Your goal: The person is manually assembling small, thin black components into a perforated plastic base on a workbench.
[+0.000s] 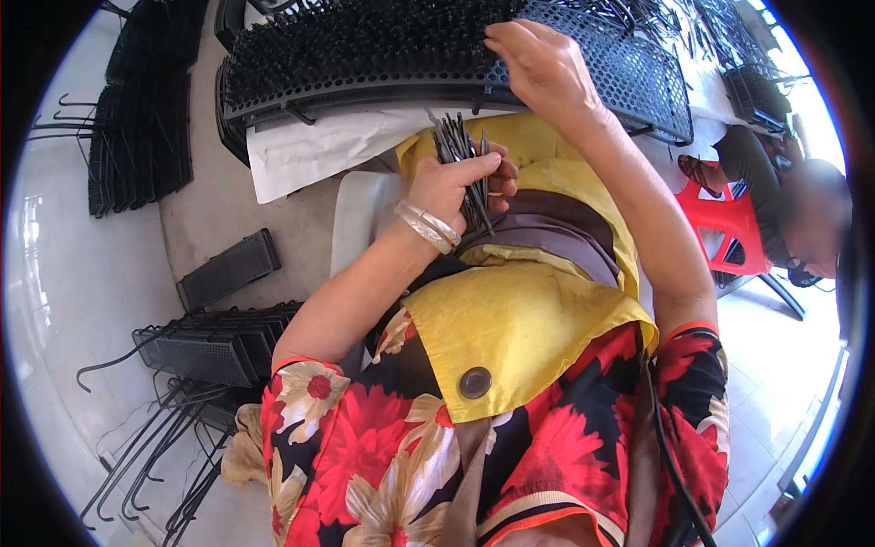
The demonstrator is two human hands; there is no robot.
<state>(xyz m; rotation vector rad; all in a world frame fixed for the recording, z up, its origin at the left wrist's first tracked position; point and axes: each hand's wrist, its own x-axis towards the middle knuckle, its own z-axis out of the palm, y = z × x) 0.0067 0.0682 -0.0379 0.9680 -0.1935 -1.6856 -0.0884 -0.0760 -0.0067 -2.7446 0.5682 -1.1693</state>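
My left hand (448,187) is closed around a bundle of thin dark sticks (453,139), held in front of the yellow apron (538,337). Its thumb lies across them, and their ends stick out above and below the fist. A black perforated rack (629,73) stretches across the far side. Short dark pieces (355,55) stand packed upright in its left and middle part, while rows of round holes show at the right. Over the border between the two, my right hand (551,77) has its fingertips pinched together; whatever is between them is too small to make out.
White paper (319,150) hangs below the rack's front edge. Black racks with hooked rods (210,351) are stacked on the floor at left, and more (137,137) lean farther back. At right, a person (766,182) is beside a red plastic stool (729,223).
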